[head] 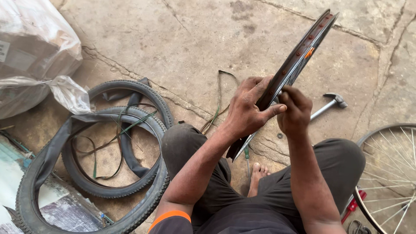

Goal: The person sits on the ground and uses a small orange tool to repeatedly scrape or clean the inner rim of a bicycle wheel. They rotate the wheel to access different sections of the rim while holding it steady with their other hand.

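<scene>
I sit on a cracked concrete floor and hold a bare dark bicycle rim (299,58) edge-on in front of me, tilted up to the far right. My left hand (248,108) grips the rim near its lower part, thumb stretched across it. My right hand (294,110) is closed beside the rim's right side, fingers curled, pinching something small that I cannot make out. A screwdriver (247,158) with a green handle lies on the floor under the rim, between my knees.
Two bicycle tyres (93,186) with a loose inner tube and rim strips lie at the left. A plastic-wrapped bundle (32,52) sits at the top left. A hammer (331,104) lies right of my hands. A spoked wheel (390,173) stands at the right edge.
</scene>
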